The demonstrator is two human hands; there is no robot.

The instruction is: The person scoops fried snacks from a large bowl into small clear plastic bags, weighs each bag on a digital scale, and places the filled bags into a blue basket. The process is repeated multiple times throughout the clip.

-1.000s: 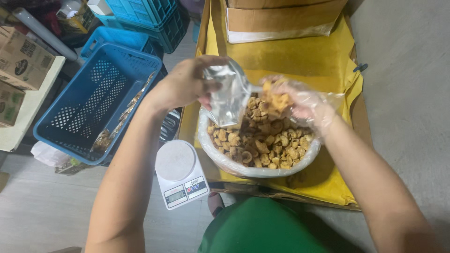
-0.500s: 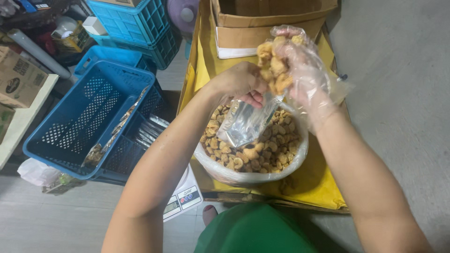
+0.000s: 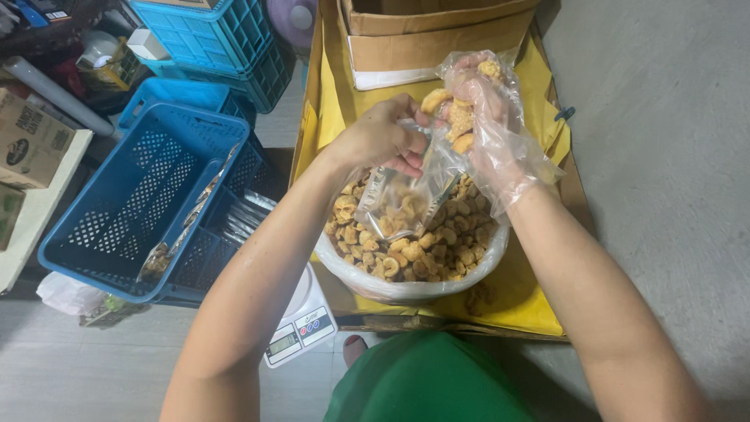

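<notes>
The left hand [image 3: 380,139] pinches the mouth of a thin clear pouch [image 3: 402,199] above the white bowl [image 3: 406,287] of fried snack pieces [image 3: 437,242]; limp and slippery, it is best held at the rim. The gloved right hand [image 3: 478,117] has its fingers closed on a light, brittle handful. The pouch's opening is hidden behind both hands, and the scale [image 3: 301,328] is partly covered by the forearm.

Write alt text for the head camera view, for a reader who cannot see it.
A person's left hand holds a small clear pouch open over a white bowl of golden fried snack pieces, while the right hand, in a loose plastic glove, holds a handful of pieces at its mouth. A blue basket and a small kitchen scale sit to the left.
</notes>
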